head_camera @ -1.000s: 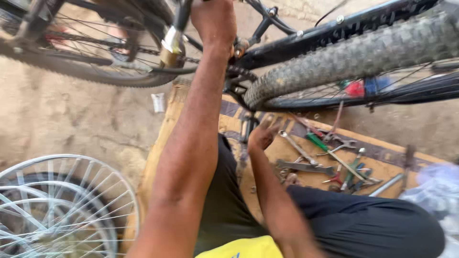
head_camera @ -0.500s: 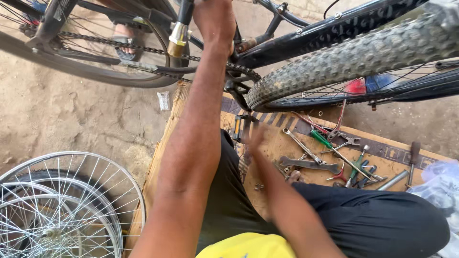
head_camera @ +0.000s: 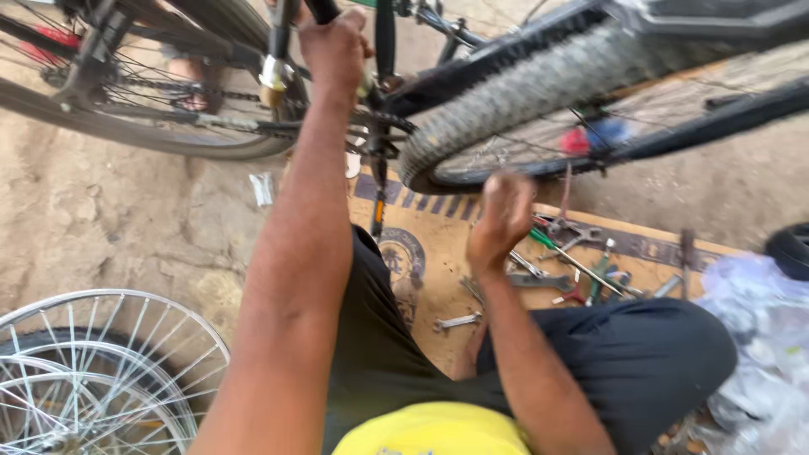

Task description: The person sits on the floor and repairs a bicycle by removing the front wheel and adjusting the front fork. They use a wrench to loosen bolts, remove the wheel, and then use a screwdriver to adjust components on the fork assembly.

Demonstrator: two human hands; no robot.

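Black bike frame (head_camera: 472, 72) gripped by left hand (head_camera: 335, 52); right hand (head_camera: 503, 215) below tyre (head_camera: 539, 88).

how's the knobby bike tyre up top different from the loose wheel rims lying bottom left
The knobby tyre is black, thick and treaded; the loose rims are bare shiny metal. The tyre is mounted on the bicycle, raised above the mat; the rims lie flat on the dirt, stacked, apart from any frame. The left hand grips the frame near the tyre; neither hand touches the rims. Both have thin wire spokes.
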